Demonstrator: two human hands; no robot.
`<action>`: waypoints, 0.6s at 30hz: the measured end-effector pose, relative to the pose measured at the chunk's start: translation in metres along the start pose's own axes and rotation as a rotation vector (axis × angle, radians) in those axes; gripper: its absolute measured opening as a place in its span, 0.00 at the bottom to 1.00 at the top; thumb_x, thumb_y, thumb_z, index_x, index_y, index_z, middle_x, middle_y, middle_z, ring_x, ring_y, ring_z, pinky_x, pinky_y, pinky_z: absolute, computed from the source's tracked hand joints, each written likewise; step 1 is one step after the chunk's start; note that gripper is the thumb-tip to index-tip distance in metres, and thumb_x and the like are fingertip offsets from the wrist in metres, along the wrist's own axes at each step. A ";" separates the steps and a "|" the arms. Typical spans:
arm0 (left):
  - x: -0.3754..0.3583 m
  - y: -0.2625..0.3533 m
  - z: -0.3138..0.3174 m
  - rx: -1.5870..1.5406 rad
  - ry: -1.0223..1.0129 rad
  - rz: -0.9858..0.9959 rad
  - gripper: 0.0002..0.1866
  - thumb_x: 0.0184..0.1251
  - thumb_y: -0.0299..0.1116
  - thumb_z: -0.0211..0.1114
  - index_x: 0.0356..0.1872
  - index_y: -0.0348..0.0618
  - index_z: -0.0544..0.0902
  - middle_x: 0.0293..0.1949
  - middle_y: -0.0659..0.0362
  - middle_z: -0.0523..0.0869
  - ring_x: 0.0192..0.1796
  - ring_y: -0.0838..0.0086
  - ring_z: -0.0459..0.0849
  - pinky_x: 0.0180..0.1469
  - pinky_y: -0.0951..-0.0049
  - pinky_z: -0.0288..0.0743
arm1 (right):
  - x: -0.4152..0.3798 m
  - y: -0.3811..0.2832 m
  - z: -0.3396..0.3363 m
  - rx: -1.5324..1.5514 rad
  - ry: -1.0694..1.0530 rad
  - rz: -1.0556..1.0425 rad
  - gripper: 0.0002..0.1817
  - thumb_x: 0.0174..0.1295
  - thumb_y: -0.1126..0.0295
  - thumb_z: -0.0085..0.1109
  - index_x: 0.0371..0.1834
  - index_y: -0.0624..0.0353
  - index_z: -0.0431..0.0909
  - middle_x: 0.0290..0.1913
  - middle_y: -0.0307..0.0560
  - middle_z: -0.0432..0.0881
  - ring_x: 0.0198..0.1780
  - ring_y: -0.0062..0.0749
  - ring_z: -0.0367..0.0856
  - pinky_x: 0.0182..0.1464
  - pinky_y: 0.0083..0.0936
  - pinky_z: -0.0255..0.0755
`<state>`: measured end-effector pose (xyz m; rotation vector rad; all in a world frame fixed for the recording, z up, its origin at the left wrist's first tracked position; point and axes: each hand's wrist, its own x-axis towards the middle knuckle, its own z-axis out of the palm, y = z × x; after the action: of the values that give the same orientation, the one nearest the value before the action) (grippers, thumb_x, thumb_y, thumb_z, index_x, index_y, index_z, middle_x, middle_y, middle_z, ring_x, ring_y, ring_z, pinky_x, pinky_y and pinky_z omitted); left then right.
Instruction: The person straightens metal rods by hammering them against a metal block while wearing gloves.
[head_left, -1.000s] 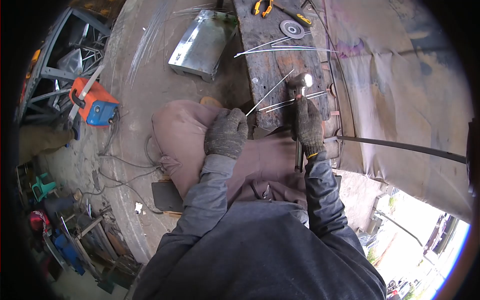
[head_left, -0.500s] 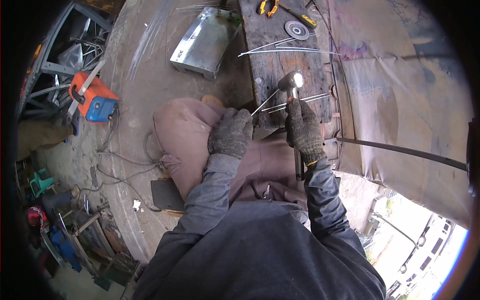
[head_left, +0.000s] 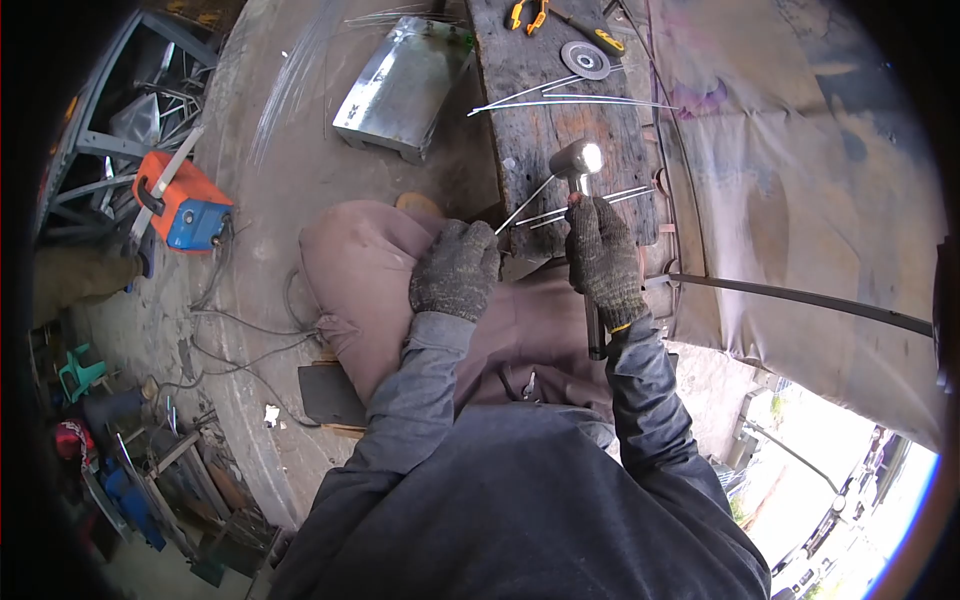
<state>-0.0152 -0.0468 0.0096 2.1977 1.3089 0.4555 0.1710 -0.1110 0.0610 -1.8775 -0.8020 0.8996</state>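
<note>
My left hand (head_left: 456,268), in a dark knitted glove, is closed around the near end of a thin metal rod (head_left: 524,205). The rod slants up over a dark, worn wooden plank (head_left: 535,160), and its far end meets the hammer's head in this view. In my gloved right hand (head_left: 606,252) is a hammer (head_left: 572,158), gripped high on the handle just below the shiny metal head. The handle's dark end sticks out below that hand. Several more thin rods (head_left: 590,206) lie on the plank behind the hammer.
Farther along the plank are other rods (head_left: 570,102), a grinding disc (head_left: 585,60), orange-handled pliers (head_left: 527,14) and a yellow-and-black handled tool (head_left: 590,33). A sheet-metal box (head_left: 405,85) stands on the floor. An orange-and-blue machine (head_left: 185,200) with cables sits left. Cloth sheeting (head_left: 790,200) hangs right.
The whole view has shifted slightly. Both hands keep their grips, and the hammer and rod stay in nearly the same place over the plank.
</note>
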 end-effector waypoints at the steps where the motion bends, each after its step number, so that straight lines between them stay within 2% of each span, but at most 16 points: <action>1: 0.000 0.000 0.000 -0.002 0.001 -0.003 0.04 0.66 0.35 0.65 0.39 0.51 0.82 0.39 0.51 0.83 0.45 0.49 0.83 0.47 0.48 0.78 | 0.000 -0.005 -0.001 0.034 0.014 0.062 0.21 0.79 0.50 0.52 0.43 0.59 0.81 0.19 0.38 0.72 0.18 0.21 0.70 0.22 0.27 0.62; 6: 0.000 -0.004 0.001 -0.003 -0.008 0.023 0.05 0.66 0.35 0.65 0.40 0.50 0.82 0.40 0.51 0.84 0.45 0.48 0.84 0.47 0.48 0.78 | 0.006 -0.006 -0.002 0.057 -0.018 0.151 0.21 0.79 0.51 0.53 0.45 0.59 0.82 0.20 0.40 0.73 0.19 0.23 0.71 0.23 0.29 0.64; 8: 0.003 -0.003 0.000 -0.030 0.003 0.026 0.05 0.66 0.35 0.65 0.40 0.50 0.82 0.40 0.51 0.84 0.45 0.48 0.84 0.47 0.49 0.78 | 0.017 0.013 -0.003 0.047 -0.019 0.154 0.20 0.78 0.52 0.53 0.45 0.60 0.82 0.19 0.41 0.72 0.18 0.24 0.71 0.23 0.31 0.64; 10: -0.002 -0.002 -0.001 -0.054 -0.004 0.010 0.05 0.66 0.35 0.65 0.40 0.49 0.82 0.40 0.51 0.84 0.46 0.48 0.84 0.47 0.49 0.78 | 0.023 0.041 -0.004 -0.100 0.003 -0.303 0.22 0.78 0.50 0.52 0.45 0.61 0.82 0.22 0.47 0.76 0.22 0.32 0.76 0.27 0.36 0.68; 11: -0.003 -0.001 -0.003 -0.041 0.010 0.015 0.05 0.66 0.35 0.65 0.40 0.49 0.83 0.40 0.51 0.84 0.46 0.49 0.84 0.47 0.50 0.78 | 0.024 0.041 -0.006 -0.099 0.003 -0.300 0.22 0.78 0.50 0.52 0.45 0.61 0.82 0.22 0.47 0.76 0.22 0.32 0.76 0.27 0.36 0.68; 13: -0.004 -0.001 -0.002 -0.029 0.023 0.025 0.05 0.66 0.35 0.65 0.40 0.49 0.83 0.40 0.51 0.84 0.46 0.49 0.84 0.47 0.51 0.79 | 0.019 -0.005 -0.007 -0.098 -0.042 0.247 0.25 0.78 0.48 0.50 0.46 0.62 0.82 0.26 0.54 0.79 0.30 0.44 0.80 0.35 0.41 0.71; 14: -0.003 -0.002 -0.001 -0.034 0.020 0.018 0.05 0.66 0.34 0.65 0.39 0.49 0.83 0.40 0.51 0.84 0.46 0.50 0.84 0.47 0.51 0.79 | 0.022 0.005 -0.008 -0.096 -0.033 0.246 0.25 0.78 0.48 0.50 0.46 0.62 0.82 0.26 0.54 0.79 0.30 0.44 0.80 0.35 0.41 0.71; 16: -0.002 -0.004 -0.001 -0.036 0.017 0.014 0.05 0.65 0.34 0.65 0.39 0.49 0.83 0.40 0.51 0.84 0.45 0.50 0.84 0.47 0.51 0.79 | 0.031 0.027 -0.007 -0.327 0.121 -0.375 0.29 0.77 0.43 0.48 0.44 0.62 0.82 0.29 0.57 0.81 0.35 0.50 0.82 0.41 0.44 0.72; 17: -0.002 -0.004 -0.003 -0.030 0.008 0.018 0.04 0.65 0.33 0.66 0.39 0.48 0.83 0.39 0.51 0.85 0.45 0.50 0.84 0.47 0.51 0.79 | 0.034 0.029 -0.009 -0.326 0.122 -0.377 0.29 0.77 0.43 0.48 0.44 0.62 0.82 0.29 0.57 0.81 0.35 0.50 0.82 0.41 0.44 0.72; 18: -0.003 -0.004 -0.004 -0.023 0.000 0.021 0.04 0.65 0.33 0.66 0.38 0.48 0.83 0.39 0.51 0.85 0.45 0.50 0.84 0.47 0.51 0.79 | 0.035 0.021 -0.010 -0.238 0.059 -0.168 0.30 0.77 0.42 0.48 0.43 0.63 0.82 0.30 0.58 0.81 0.36 0.52 0.82 0.42 0.45 0.72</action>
<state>-0.0214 -0.0469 0.0105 2.1940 1.2759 0.4762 0.2011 -0.0956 0.0362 -1.9957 -1.0505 0.6644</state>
